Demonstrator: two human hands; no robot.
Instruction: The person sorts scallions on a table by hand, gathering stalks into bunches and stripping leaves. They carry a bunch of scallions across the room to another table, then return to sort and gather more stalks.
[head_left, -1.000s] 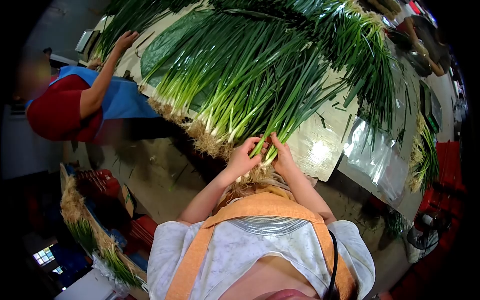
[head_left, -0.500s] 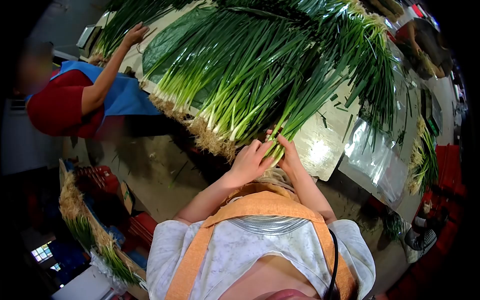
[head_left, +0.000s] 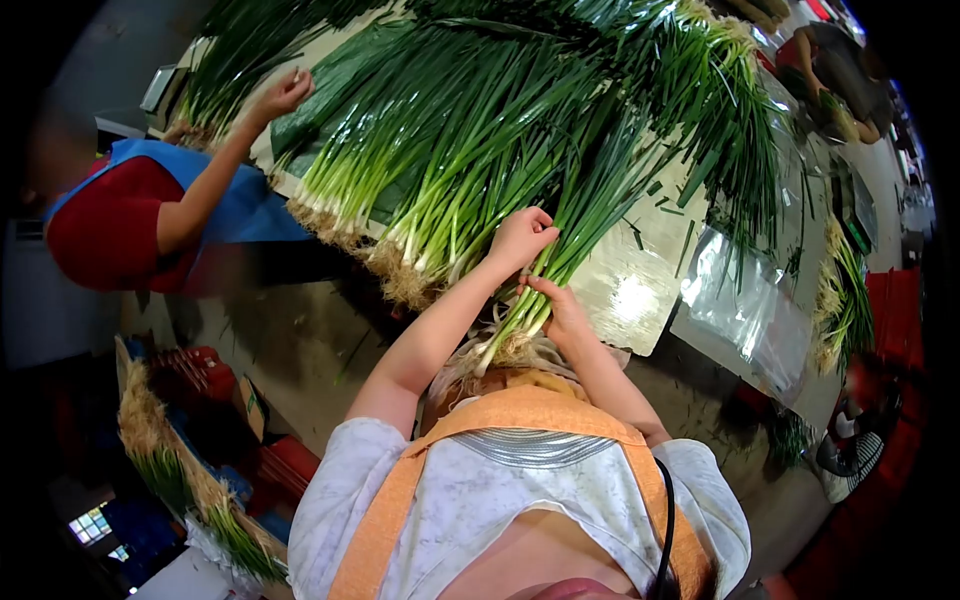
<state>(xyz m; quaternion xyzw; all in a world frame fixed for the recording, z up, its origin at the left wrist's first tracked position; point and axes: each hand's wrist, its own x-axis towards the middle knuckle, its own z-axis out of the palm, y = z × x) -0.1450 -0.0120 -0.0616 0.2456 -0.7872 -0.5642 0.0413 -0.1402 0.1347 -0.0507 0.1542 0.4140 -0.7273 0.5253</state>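
My right hand [head_left: 562, 312] is wrapped round a small bunch of green onions [head_left: 528, 308], whose white root ends point down towards my apron. Just above it, my left hand [head_left: 524, 240] is closed, its fingers curled in against the bunch's green leaves; what they pinch is hidden. Beyond my hands, a large pile of green onions [head_left: 440, 190] lies on the table, roots towards me and long dark leaves pointing away.
A metal-topped table [head_left: 625, 290] carries the pile, with leaf scraps on it. A co-worker in a red shirt [head_left: 120, 225] and blue apron stands at the left. Another person [head_left: 850, 80] is at the far right. Red crates [head_left: 895, 310] stand at the right edge.
My left hand has moved up along the bunch, away from the root ends. The bunch's roots have come closer to my apron. The co-worker's raised hand has shifted slightly.
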